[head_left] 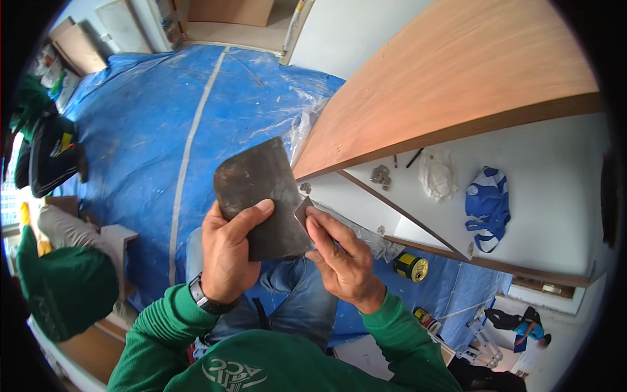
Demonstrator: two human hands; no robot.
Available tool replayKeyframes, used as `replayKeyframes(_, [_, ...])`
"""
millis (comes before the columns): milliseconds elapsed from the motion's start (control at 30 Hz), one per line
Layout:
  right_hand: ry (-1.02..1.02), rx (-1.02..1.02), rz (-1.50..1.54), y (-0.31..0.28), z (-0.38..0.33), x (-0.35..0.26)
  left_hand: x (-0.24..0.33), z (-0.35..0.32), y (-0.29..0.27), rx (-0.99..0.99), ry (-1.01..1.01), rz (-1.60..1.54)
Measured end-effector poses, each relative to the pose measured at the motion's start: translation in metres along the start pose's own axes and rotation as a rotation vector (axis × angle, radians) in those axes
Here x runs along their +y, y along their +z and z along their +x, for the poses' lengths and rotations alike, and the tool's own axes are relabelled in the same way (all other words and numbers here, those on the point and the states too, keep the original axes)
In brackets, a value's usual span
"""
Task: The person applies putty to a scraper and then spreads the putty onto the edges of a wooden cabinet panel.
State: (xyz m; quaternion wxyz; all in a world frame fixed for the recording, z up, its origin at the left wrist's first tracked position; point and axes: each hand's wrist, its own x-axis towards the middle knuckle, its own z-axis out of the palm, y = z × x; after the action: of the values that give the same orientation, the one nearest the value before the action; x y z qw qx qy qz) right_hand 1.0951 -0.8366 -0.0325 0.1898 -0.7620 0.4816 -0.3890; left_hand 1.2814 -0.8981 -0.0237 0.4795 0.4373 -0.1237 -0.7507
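My left hand is closed on a dark, flat rectangular plate with worn, stained surfaces and one rounded corner. Its thumb lies across the plate's face while the other fingers are mostly hidden behind. Between the thumb and fingers of my right hand is a small, thin grey piece, probably a small scraper blade. That piece meets the plate's right edge or comes very close to it; I cannot tell whether they touch. Both hands are held in front of my body, above my knees.
Blue sheeting covers the floor. At right, a wooden panel borders a white surface bearing a blue-and-white bag and plastic bag. A yellow-black can stands nearby. A person in a green cap is close at left.
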Motion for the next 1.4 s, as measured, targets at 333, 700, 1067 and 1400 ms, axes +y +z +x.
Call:
replayKeyframes(333, [-0.047,0.070,-0.225,0.136,-0.071,0.173,-0.052,0.180,-0.076,-0.283,0.477,-0.022])
replayKeyframes(700, [0.054,0.072,-0.154,0.191,-0.110,0.225,-0.123,0.284,-0.043,-0.498,0.365,-0.520])
replayKeyframes(1067, [-0.134,0.353,-0.565,0.130,-0.097,0.180,-0.131,0.276,-0.078,-0.730,0.129,-0.105])
replayKeyframes(1400, [-0.323,0.106,-0.958,0.096,-0.064,0.142,-0.111,0.242,-0.092,-0.860,0.046,0.017])
